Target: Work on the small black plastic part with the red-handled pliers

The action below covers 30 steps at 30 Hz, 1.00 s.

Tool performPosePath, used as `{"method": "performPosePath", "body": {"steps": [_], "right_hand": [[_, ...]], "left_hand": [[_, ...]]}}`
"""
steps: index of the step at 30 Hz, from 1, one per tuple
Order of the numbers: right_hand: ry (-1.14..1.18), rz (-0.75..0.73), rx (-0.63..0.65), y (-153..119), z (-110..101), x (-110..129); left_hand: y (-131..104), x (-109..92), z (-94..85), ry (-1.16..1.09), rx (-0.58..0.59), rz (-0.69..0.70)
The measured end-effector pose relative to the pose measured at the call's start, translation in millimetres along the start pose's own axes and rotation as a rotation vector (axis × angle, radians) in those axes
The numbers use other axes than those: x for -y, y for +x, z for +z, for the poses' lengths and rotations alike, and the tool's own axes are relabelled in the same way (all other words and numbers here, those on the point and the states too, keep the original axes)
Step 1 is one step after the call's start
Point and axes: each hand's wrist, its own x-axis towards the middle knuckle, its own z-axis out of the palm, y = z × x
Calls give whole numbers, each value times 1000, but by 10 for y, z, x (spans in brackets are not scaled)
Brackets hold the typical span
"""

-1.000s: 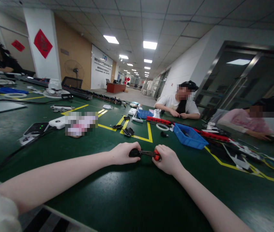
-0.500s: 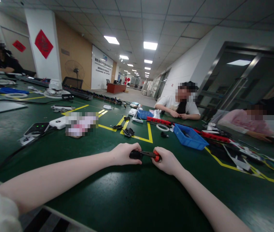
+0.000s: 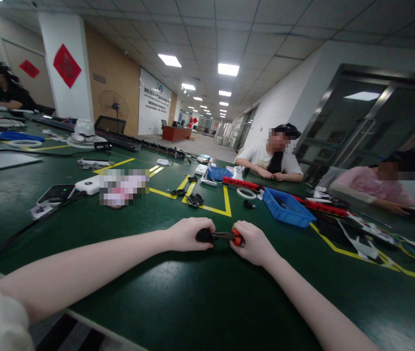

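Note:
Near the middle of the green table [image 3: 178, 302], my left hand [image 3: 188, 235] is closed around a small black part [image 3: 204, 235]. My right hand [image 3: 253, 243] grips pliers [image 3: 236, 237] with red-orange handles. The dark jaws of the pliers point left and meet the black part's right side. Exactly what the jaws pinch is too small to tell. Beyond my hands, a small pile of black pieces [image 3: 194, 199] lies by yellow tape, and another black piece [image 3: 249, 204] sits to the right of it.
A blue tray [image 3: 288, 209] with dark parts stands to the right, a smaller blue tray [image 3: 219, 173] further back. On the left lie a phone [image 3: 124, 189], a white device [image 3: 89, 185] and a black cable [image 3: 9, 242]. Several people sit around the table.
The black part has turned slightly in my left hand, and the pliers have tilted a little. Both hands are in nearly the same place.

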Motion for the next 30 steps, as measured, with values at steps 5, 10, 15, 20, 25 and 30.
{"method": "performPosePath", "body": {"steps": [5,10,15,20,25,30], "right_hand": [[9,-13,-16,9,-22,9],[26,59,-25,10,-14,-7],[75,79,-4,7,-13,-31],[127,67,18,-8,-30,-33],[130,68,45,-25,-57,-53],[130,101,81,-88,-130,-203]], "left_hand": [[1,31,4,5,15,27],[6,62,9,-5,47,23],[14,60,-2,-3,57,-4],[17,98,10,-20,52,5],[24,123,12,-80,77,38],[32,109,-2,-91,79,17]]}}
